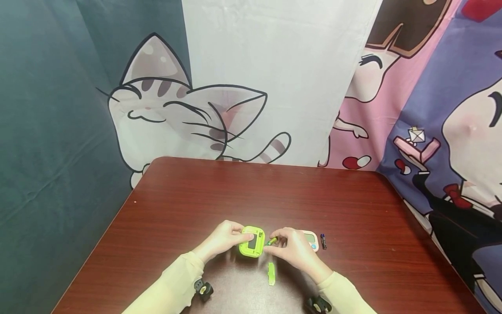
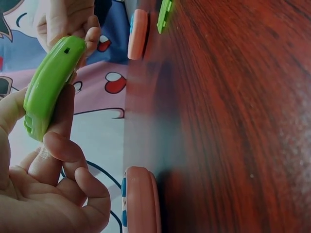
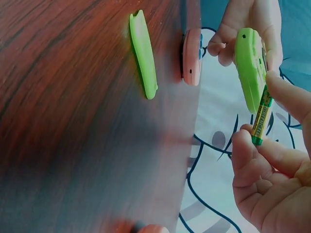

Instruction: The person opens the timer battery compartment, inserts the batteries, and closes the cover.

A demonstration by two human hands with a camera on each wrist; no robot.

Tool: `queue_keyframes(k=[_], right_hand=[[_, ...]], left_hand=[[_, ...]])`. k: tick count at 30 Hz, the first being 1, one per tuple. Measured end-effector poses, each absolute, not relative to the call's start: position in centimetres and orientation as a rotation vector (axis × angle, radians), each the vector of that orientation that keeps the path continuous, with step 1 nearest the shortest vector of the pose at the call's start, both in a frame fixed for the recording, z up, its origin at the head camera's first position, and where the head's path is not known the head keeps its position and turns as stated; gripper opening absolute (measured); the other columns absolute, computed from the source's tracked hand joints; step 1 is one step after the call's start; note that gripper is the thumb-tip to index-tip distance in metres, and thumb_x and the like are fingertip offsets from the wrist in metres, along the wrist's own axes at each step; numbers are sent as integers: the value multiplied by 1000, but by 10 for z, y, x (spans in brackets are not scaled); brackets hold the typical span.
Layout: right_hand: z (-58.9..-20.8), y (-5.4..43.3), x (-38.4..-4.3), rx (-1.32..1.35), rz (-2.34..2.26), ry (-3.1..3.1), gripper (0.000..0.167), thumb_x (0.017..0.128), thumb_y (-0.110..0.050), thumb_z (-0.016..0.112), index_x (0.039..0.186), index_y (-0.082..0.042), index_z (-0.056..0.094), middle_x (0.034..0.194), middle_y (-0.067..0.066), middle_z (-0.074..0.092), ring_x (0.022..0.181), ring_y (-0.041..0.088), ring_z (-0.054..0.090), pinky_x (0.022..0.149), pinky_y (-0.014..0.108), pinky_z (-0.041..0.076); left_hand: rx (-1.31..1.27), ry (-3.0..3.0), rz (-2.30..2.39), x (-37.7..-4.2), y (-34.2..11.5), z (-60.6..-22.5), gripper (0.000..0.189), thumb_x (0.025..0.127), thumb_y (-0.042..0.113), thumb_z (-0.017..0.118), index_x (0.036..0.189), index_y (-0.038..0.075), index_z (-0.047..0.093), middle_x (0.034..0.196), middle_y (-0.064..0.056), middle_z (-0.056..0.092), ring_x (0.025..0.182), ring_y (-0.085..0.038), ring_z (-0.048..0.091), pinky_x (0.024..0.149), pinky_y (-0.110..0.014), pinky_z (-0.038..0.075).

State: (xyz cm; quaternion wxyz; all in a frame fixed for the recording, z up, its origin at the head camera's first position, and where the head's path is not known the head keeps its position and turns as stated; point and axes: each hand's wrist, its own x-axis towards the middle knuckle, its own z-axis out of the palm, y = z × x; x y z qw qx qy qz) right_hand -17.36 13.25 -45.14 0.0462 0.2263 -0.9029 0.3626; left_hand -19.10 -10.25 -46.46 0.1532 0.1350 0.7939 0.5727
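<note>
My left hand [image 1: 220, 237] holds a lime-green rounded-square gadget [image 1: 256, 242] by its left side, thumb across its dark panel. It is raised above the table, and the wrist views show it edge-on. Close to its right edge, my right hand [image 1: 293, 249] pinches a slim green-and-yellow battery [image 3: 261, 116] between thumb and fingers. One end of the battery is right at the gadget's side in the right wrist view. On the table below lies a narrow lime-green cover strip [image 1: 271, 274].
Partly behind my right hand lies a pink-and-white gadget [image 1: 311, 239] with a screen. A dark blue battery [image 1: 323, 241] lies to its right. Another pink gadget [image 2: 141, 201] shows low in the left wrist view. Cartoon-printed cloth [image 1: 251, 87] hangs behind the brown table [image 1: 188, 187].
</note>
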Motion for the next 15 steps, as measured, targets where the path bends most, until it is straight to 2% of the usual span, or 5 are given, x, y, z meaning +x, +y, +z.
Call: queue_keyframes(k=[5,11,15], right_hand=[[-452,131,-172,631,1097,-2749,27,70,-33,82,82,-12,70,65,-12,56,59,-2,49,55,19,44],[-451,129,-170,619,1135,-2652,14,73,-21,82,76,-14,70,65,-12,52,59,-1,46,53,19,43],[-450,128,-168,644,1147,-2597,11,73,-16,81,76,-14,70,65,-12,53,60,-1,45,53,19,42]], left_hand=[[382,2266,1658,-189,-103,-463,36,85,32,70,100,0,70,93,-15,72,86,-14,69,79,-33,52],[364,2257,1691,-188,-103,-463,36,85,31,70,100,-1,69,93,-18,72,85,-15,69,77,-32,53],[369,2254,1689,-188,-103,-463,36,85,32,70,100,-1,70,94,-17,72,86,-15,69,79,-32,52]])
